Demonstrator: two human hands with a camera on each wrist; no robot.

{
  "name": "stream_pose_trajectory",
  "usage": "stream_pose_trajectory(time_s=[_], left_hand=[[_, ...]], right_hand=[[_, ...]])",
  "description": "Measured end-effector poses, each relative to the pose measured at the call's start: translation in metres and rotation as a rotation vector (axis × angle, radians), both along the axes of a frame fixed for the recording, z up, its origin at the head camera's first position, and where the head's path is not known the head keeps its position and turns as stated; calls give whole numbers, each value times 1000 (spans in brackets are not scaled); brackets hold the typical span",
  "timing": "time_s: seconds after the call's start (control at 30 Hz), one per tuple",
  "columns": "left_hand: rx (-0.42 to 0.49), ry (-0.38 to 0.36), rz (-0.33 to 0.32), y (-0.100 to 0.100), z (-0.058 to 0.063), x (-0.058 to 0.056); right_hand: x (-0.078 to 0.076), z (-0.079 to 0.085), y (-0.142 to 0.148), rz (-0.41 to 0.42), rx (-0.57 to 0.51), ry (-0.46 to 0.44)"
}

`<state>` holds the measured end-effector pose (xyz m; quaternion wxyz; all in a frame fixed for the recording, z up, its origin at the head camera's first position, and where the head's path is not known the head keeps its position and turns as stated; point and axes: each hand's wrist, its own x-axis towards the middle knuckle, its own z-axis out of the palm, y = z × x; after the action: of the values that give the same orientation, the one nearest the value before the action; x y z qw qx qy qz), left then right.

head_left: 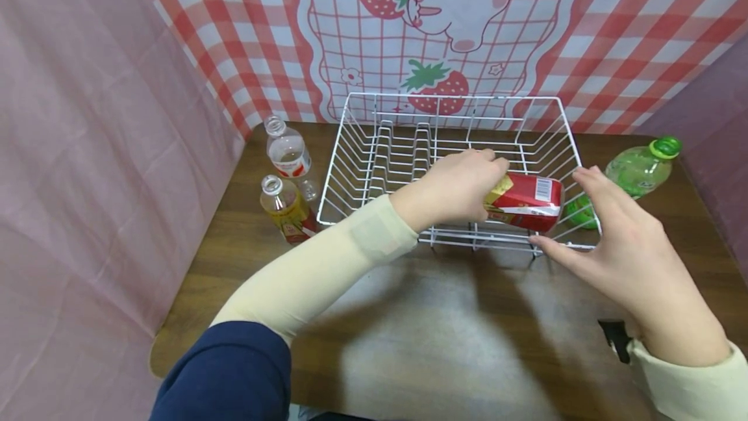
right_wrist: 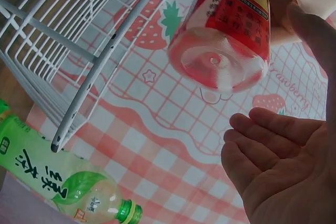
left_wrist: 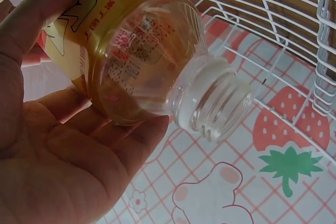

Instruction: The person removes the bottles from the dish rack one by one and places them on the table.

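My left hand [head_left: 452,187] grips a plastic drink bottle [head_left: 526,203] with a red and yellow label, holding it on its side over the front right part of a white wire rack [head_left: 461,238]. In the left wrist view, the fingers curl round the label and the bottle's clear neck [left_wrist: 210,98] has no cap. The right hand [head_left: 622,249] is spread beside the bottle's base, thumb and fingers apart. From the right wrist, the clear base [right_wrist: 218,64] faces the right palm across a gap.
A green-capped, green-labelled bottle [head_left: 639,167] stands right of the rack. Left of it are a clear uncapped bottle [head_left: 287,148] and one with a yellow and red label [head_left: 286,210]. A checked strawberry curtain [head_left: 613,38] hangs behind the wooden table [head_left: 222,291].
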<state>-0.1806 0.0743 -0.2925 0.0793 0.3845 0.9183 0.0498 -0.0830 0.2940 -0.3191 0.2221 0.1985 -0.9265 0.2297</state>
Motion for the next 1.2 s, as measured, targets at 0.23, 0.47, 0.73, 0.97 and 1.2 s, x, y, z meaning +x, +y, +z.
stream_pose_trajectory(time_s=[0.23,0.47,0.73,0.97,1.2], left_hand=[[-64,67,-34,5,-2,8],[-93,161,-69,5,1,15],[-92,186,-91,6,7,24],[-113,214,-123,8,10,32],[-111,252,-128,10,13,37]], right_hand=[[-2,-1,-8,47,59,27],[-4,2,-15,62,84,55],[-7,8,-18,80,112,-26],[-9,10,-22,106,173,-76],[-10,10,-26,102,179,-93]])
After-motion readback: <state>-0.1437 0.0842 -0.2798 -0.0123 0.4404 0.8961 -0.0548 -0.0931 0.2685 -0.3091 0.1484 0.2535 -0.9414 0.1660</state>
